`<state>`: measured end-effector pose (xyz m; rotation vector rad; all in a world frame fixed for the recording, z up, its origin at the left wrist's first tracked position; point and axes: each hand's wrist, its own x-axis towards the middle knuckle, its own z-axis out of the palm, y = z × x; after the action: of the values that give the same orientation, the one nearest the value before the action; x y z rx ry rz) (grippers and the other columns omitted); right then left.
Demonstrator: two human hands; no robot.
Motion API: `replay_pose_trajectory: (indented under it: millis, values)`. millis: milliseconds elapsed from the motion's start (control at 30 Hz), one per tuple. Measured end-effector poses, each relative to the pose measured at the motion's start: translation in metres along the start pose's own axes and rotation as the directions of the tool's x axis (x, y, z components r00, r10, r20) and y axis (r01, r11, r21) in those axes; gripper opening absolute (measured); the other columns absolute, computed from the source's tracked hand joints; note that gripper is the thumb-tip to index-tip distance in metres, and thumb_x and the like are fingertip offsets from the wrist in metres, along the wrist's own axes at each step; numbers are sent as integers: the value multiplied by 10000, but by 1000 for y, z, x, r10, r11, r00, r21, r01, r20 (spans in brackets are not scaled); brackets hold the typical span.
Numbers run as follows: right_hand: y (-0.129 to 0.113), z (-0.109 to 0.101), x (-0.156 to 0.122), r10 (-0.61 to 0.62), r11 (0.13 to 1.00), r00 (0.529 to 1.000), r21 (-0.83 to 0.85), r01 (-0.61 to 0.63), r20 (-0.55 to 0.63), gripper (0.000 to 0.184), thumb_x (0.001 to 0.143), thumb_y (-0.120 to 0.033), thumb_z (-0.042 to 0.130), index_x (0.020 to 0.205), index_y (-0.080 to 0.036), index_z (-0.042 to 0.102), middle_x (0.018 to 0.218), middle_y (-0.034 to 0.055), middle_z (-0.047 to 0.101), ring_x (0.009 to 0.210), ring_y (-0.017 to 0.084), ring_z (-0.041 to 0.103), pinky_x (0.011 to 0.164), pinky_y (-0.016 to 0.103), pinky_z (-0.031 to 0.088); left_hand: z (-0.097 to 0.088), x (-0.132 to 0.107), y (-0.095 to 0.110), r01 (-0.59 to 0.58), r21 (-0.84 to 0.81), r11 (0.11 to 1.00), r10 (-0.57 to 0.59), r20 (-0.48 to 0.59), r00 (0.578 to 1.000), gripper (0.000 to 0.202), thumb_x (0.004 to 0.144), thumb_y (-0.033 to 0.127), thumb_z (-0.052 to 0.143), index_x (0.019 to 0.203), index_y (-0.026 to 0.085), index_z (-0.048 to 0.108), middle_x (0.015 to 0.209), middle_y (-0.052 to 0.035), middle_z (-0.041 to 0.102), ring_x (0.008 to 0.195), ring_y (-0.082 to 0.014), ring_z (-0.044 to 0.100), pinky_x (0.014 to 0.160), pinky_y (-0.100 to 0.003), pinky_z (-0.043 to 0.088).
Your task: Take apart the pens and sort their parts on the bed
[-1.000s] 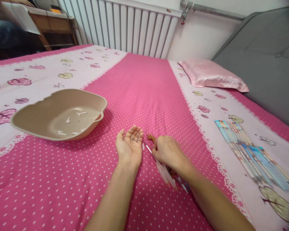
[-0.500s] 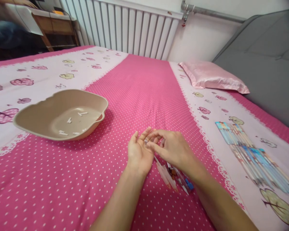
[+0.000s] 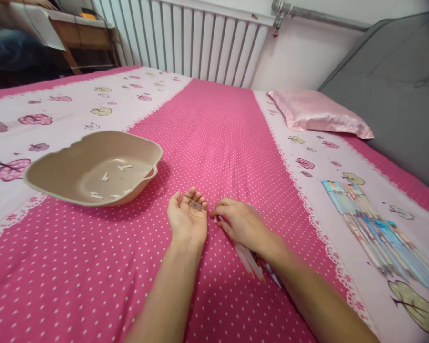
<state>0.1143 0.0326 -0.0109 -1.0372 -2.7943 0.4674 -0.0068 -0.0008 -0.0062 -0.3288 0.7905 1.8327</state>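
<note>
My left hand (image 3: 188, 219) lies palm up on the pink dotted bedspread (image 3: 214, 143), fingers slightly curled and cupping several small thin metal pieces (image 3: 195, 205). My right hand (image 3: 241, 224) rests palm down just to its right, fingers spread over a small pile of white and coloured strips (image 3: 252, 262) that runs under my wrist. A beige plastic basin (image 3: 93, 166) sits to the left of both hands with a few small white pieces in its bottom.
A row of blue and multicoloured sticks (image 3: 375, 233) lies on the bedspread's pale right border. A pink satin pillow (image 3: 318, 114) rests against the grey headboard (image 3: 393, 90). A white radiator (image 3: 186, 38) and a wooden table (image 3: 82, 38) stand beyond the bed.
My right hand was at my left palm half a second ago and has dropped back onto the strips. My left hand has shifted slightly left, now showing the small metal pieces.
</note>
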Motion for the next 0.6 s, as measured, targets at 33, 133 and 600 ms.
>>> replay_pose_trajectory:
  millis: [33,133,600]
  values:
    - [0,2,1,-5,1000,1000,-11,4,-8,190,822,-156,505,889,-229,668,974,24,634,833,156,594,619,251,390,0,0,0,5,1,1000,-5,1,1000,289,830,256,343,674,115,540,605,-33,499,519,-105,487,499,-201,416]
    - [1,5,2,-9,1000,999,-19,8,-38,165,835,-193,497,838,-212,662,994,29,627,777,150,593,572,250,368,0,0,-1,11,2,1000,-11,7,1000,297,833,263,337,682,111,544,623,-44,518,536,-110,506,515,-205,434]
    - [0,-24,-6,129,945,877,326,33,-463,189,787,-229,573,953,-227,664,886,5,699,610,112,584,605,244,450,5,-10,-23,222,3,975,-218,188,958,320,879,251,305,834,63,559,770,-116,579,623,-125,567,593,-227,499]
